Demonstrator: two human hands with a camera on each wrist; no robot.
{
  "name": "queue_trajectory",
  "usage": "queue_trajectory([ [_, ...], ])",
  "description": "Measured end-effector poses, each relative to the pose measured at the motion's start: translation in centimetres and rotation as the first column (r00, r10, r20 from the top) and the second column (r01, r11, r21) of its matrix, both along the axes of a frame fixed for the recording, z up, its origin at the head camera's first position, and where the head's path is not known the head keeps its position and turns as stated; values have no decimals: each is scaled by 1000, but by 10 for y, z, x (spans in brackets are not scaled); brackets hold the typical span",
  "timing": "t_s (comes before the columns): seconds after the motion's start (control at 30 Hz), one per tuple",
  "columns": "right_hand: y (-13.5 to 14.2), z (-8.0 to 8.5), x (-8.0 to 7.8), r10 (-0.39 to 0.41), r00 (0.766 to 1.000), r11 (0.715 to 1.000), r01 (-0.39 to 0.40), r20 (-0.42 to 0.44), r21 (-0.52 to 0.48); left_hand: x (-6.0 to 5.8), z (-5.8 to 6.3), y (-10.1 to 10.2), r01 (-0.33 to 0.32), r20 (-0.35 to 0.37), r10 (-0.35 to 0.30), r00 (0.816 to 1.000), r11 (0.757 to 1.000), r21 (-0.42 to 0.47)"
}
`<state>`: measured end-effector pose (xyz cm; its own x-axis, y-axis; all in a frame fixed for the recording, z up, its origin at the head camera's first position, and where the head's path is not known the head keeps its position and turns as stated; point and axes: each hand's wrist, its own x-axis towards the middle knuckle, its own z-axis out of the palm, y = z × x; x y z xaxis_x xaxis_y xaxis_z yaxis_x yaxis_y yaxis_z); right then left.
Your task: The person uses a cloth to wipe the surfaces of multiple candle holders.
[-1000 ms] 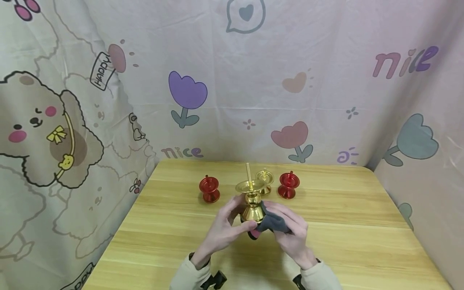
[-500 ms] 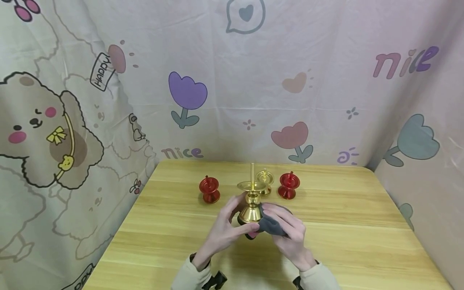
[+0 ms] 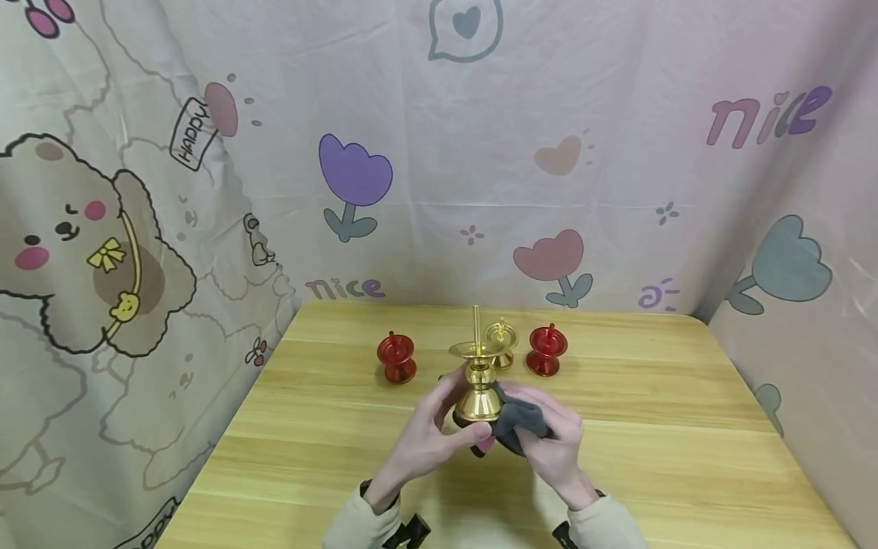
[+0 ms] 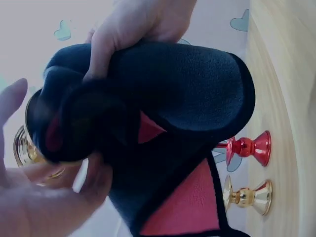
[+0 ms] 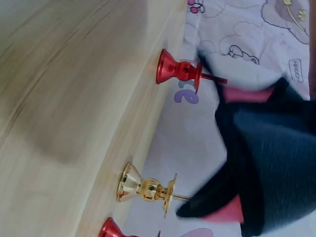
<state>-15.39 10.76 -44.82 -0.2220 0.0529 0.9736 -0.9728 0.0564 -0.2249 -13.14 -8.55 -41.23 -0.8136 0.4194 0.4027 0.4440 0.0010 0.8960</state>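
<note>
Presently: gold candlestick, left hand gripping base; grey-and-pink cloth, right hand pinching; wiping seemingly unfinished. On bench: three more candlesticks, wiped or not unclear.

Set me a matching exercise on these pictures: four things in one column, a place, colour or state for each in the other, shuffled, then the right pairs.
Things
1. Front gold candle holder
2. Cloth
3. Rear gold candle holder
4. Right hand

Descriptions
A. Stands on the table between two red candle holders
B. Grips the cloth
C. Raised off the table, spike upward
D. Dark grey, with pink showing

Pairs: 1-C, 2-D, 3-A, 4-B
</note>
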Motion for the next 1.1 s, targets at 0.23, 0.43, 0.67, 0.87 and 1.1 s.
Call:
queue_trajectory([
  [0.23,-2,12,2,-121,967,984,147,-226,103,2,4,1,-75,19,76,997,996,-50],
  [0.43,0,5,1,-4,994,997,11,-105,71,-1,4,-3,76,2,-76,997,996,40],
  [0.67,3,-2,0,43,999,999,-43,14,-2,2,6,-1,53,31,-51,998,997,-62],
  [0.87,0,7,3,-24,994,996,33,-107,84,3,6,1,-113,-87,101,991,981,-157],
  [1.1,-2,13,7,-67,989,996,73,-130,44,4,9,-1,-96,-104,76,992,975,-200],
])
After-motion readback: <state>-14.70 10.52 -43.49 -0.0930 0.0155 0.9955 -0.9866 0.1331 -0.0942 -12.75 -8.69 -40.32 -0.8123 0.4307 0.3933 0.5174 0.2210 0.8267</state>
